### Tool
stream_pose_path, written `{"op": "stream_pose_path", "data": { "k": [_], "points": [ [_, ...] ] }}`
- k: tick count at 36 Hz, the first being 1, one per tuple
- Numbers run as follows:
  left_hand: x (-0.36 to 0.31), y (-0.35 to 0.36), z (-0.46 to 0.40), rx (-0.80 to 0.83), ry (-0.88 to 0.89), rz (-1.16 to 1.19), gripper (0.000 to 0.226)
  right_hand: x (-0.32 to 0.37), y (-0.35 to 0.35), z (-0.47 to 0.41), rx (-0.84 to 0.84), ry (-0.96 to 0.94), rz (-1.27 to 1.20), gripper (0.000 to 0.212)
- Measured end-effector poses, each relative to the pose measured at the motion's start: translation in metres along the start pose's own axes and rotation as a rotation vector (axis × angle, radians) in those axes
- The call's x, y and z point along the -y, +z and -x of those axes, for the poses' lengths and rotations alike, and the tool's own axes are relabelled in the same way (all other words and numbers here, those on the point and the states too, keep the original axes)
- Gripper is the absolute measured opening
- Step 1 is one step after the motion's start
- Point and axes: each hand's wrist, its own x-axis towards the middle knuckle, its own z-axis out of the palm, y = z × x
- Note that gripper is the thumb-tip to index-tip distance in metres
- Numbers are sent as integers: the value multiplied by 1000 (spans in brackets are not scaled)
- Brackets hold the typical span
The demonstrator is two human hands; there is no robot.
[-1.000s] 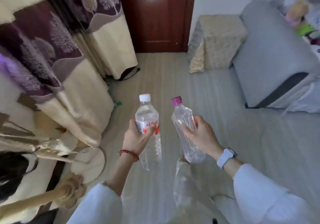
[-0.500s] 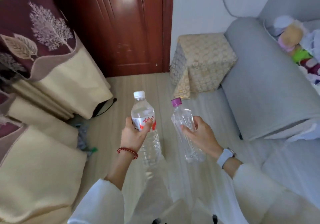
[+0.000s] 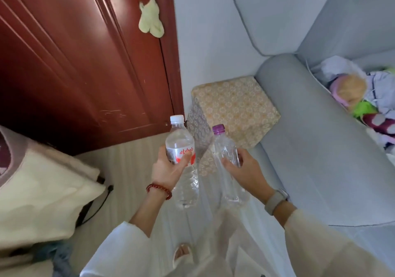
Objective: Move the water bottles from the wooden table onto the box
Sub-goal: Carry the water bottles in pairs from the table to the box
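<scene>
Two water bottles in the air, mid-carry, both roughly upright with tops tipped slightly away from the person. White-capped bottle (image 3: 181,154): clear, ribbed lower body, red-and-white label with red characters. Purple-capped bottle (image 3: 226,165): clear, no label visible, slimmer. How full either one is cannot be told. The bottles are near each other but apart.

Left hand (image 3: 171,169) wraps the white-capped bottle at label height, thumb across the label. Right hand (image 3: 245,169) curls around the middle of the purple-capped bottle, fingers on its far side.

Step in hand, as a judgement: transport, with both bottles already off the table and the table not in view. The box (image 3: 235,109), covered in yellow floral cloth, sits ahead on the floor, against the wall and touching the grey sofa (image 3: 310,137) arm. Its top looks flat and bare.

Next move likely calls for closing in on the box, lowering both bottles base-first onto the cloth top, then letting go. The cloth may be soft or loose, so tall bottles could tip, and they should be set apart.

Further out: dark red door (image 3: 74,62), a pale cushion (image 3: 42,201) at left, toys (image 3: 359,97) on the sofa seat.
</scene>
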Motion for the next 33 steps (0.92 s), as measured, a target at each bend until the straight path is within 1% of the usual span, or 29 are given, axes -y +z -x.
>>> {"op": "stream_pose_path", "data": {
  "k": [3, 6, 11, 15, 19, 21, 26, 29, 33],
  "points": [
    [-20, 36, -56, 13, -7, 2, 38, -7, -14, -70, 3, 37, -5, 29],
    [-39, 78, -116, 25, -47, 30, 40, -12, -29, -146, 56, 68, -8, 33],
    [-65, 145, -212, -36, -131, 75, 45, -25, -48, -266, 150, 116, 16, 42],
    [-76, 184, -272, -49, -115, 97, 62, -38, -53, -344, 160, 149, 39, 45],
    [-71, 216, -327, -27, -108, 71, 70, -54, -41, -414, 102, 167, -11, 57],
    [-63, 233, -359, -17, -95, 88, 70, -64, -29, -451, 81, 169, -21, 59],
    [-50, 256, -412, -28, -28, 68, 73, -77, -3, -507, 60, 45, -41, 56],
    [-43, 265, -439, -25, -15, 56, 75, -87, 11, -535, 45, 2, -77, 54],
    [-35, 270, -462, -24, -5, 14, 74, -103, 25, -558, 53, -18, -82, 58]
  ]
}}
